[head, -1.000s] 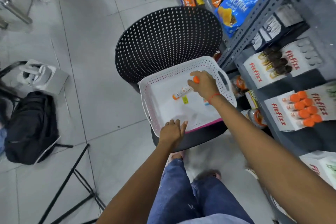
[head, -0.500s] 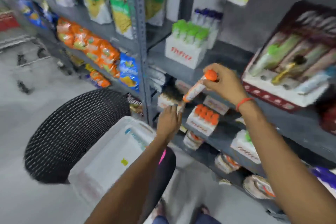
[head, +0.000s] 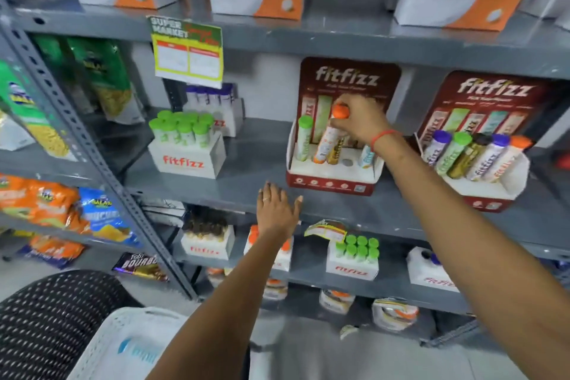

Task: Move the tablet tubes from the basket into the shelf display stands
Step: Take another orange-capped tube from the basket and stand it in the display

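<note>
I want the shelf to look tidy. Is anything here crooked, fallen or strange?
Yes. On the lower shelf a label card hangs curled and tilted above the green-capped tubes. The display stand the right hand is filling has one empty hole. Below, something small lies on the floor.

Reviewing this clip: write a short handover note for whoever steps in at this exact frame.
Right hand: grips the orange-capped tube by its cap, tilted, its lower end in the left display stand.
Left hand: open, empty, at the shelf edge.
Done: stand also holds a green-capped tube and others; one empty hole visible.
Left: release the tube, check the basket; its contents are unclear.
</note>
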`<state>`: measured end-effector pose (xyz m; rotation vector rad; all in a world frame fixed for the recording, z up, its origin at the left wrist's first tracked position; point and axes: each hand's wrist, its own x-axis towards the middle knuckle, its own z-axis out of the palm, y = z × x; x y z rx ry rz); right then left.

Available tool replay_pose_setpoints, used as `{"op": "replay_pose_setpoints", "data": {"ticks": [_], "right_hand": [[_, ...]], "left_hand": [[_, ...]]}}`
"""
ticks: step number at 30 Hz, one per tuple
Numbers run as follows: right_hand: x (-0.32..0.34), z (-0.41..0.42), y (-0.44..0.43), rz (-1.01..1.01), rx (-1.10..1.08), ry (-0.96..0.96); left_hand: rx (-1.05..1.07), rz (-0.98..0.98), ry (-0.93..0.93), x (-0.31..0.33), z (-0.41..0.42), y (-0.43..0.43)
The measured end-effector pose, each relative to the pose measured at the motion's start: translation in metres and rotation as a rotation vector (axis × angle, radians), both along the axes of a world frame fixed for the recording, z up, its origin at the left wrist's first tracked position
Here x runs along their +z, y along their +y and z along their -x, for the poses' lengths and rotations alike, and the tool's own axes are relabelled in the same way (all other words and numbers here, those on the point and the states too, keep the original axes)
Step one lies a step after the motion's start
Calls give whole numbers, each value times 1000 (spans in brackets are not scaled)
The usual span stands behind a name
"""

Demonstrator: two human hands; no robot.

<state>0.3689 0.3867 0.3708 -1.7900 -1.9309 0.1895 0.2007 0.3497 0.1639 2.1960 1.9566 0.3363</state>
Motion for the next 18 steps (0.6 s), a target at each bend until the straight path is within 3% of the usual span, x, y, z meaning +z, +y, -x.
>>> {"op": "replay_pose_setpoints", "data": {"ticks": [3,14,18], "right_hand": [[-10,8,20,45,54,-58],[-23,22,68,109,52,-257],[-21,21,73,139,23,-237]], "left_hand": [[-54,105,167,-12,5,11],[-171,230,278,-17,19,26],[-163,155,267,-21,19,22]]}}
